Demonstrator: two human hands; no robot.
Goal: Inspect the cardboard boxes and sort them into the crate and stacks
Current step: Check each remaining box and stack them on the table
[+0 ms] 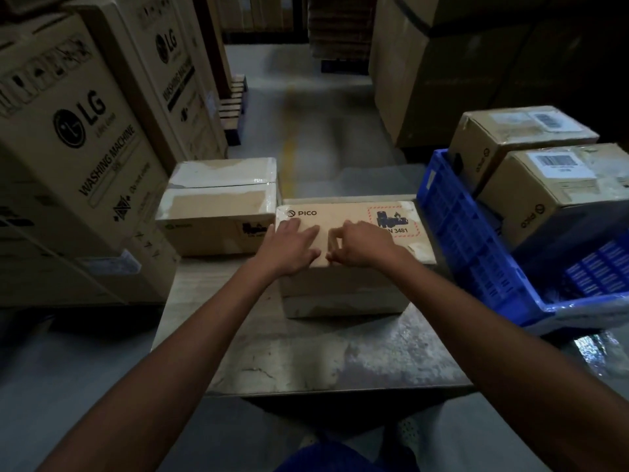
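Box [354, 212]: tan, PICO print, red hazard label. Left hand [292, 248] flat on top; right hand [362, 245] curled, grip unclear.

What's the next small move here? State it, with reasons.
Probably slide both hands to the ends of the PICO box to grip it: the left hand lies flat on top, the right hand has its fingers curled there, neither holding its sides.
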